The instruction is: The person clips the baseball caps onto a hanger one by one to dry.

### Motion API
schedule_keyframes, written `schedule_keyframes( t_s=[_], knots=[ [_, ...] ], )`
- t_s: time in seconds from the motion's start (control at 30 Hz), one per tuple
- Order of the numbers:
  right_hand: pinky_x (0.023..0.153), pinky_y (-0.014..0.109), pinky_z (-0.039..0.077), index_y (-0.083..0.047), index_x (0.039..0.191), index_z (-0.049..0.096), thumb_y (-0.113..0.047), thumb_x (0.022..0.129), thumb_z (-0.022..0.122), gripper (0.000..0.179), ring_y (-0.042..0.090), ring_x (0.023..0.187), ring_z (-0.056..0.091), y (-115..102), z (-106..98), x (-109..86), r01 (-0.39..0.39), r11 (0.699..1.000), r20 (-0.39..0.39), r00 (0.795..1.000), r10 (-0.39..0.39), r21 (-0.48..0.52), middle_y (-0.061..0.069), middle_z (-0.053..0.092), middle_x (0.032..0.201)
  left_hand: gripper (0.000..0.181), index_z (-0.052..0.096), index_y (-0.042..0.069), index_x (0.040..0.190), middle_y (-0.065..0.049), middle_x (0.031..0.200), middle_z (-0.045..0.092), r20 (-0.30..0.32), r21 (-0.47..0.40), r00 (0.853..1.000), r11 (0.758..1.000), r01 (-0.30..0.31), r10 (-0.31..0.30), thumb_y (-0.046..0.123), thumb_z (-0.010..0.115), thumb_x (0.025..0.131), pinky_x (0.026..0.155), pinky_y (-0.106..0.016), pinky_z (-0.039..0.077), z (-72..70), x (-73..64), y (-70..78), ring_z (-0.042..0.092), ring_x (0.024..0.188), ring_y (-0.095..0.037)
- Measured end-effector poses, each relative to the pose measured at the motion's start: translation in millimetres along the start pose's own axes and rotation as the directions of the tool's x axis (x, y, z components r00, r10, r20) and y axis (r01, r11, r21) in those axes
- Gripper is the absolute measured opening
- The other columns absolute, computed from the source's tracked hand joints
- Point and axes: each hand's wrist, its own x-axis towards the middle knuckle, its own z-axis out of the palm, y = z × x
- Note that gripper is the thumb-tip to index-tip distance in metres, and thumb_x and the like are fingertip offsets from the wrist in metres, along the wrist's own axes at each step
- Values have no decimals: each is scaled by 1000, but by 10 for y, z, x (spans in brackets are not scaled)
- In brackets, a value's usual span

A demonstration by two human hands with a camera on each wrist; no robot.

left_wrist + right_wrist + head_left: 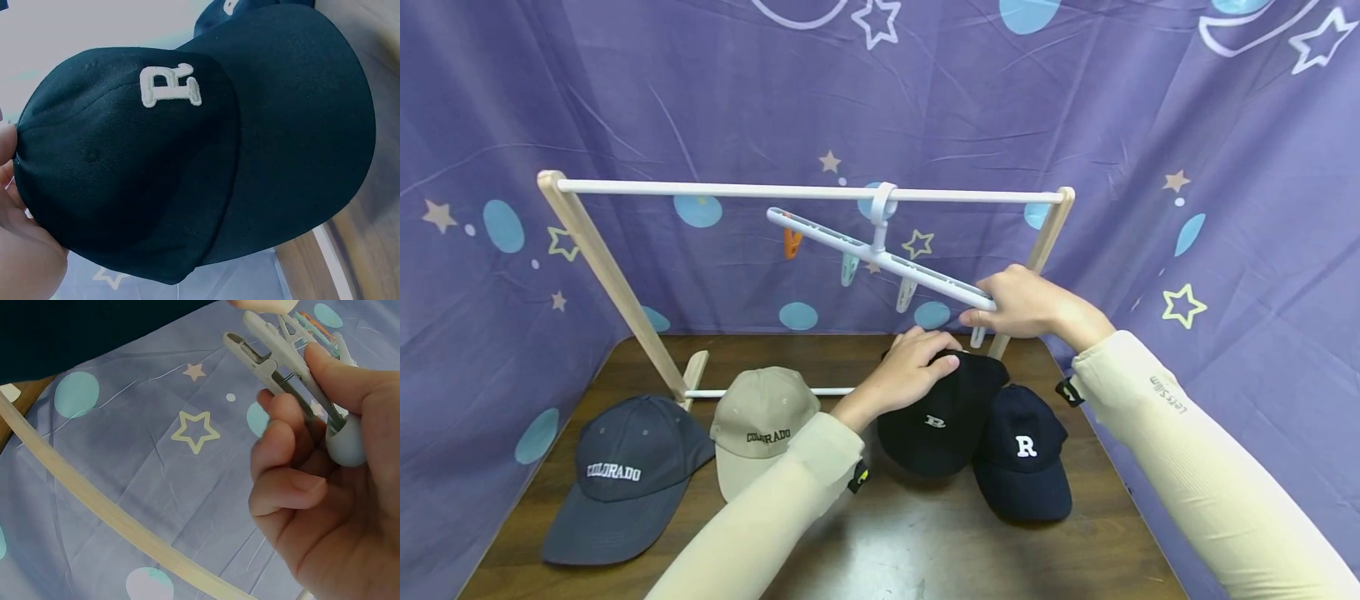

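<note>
The blue-grey cap (634, 467) at the far left carries COLORADO in white capitals across its front. The beige cap (767, 412) beside it has the same word, COLORADO, in dark capitals. A raised white R stands on the black cap (125, 156), and another white R on the navy cap (1022, 471). Small dark print on the right sleeve (1206, 467) reads "Let's Slim"; the dark tags (1070, 392) at the cuffs are unreadable.

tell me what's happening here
A person's left hand holds up a black baseball cap near the right end of the hanger, where the right hand pinches a grey clip. The cap isn't clipped yet. The hanger hangs tilted from the white rail. A slate COLORADO cap, a beige COLORADO cap and a navy R cap lie on the table.
</note>
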Motion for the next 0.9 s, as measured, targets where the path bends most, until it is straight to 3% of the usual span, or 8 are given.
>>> schedule_keyframes(
  t_s=[0.37,0.9],
  knots=[
    [68,38,47,-10,83,63,-31,102,73,30,16,65,52,2,15,-1,115,993,-73,991,-116,-13,-3,54,68,26,68,13,127,-2,134,70,-1,-16,1000,1000,4,-4,27,53,110,111,-52,33,3,30,25,53,125,-27],
    [72,38,47,-12,85,64,-30,103,72,27,16,69,54,19,53,2,149,988,-73,987,-145,46,-4,54,70,28,65,12,129,-2,137,68,-30,-30,1000,1000,-8,7,26,52,110,109,-58,34,-18,86,61,52,128,-31]
  ],
)
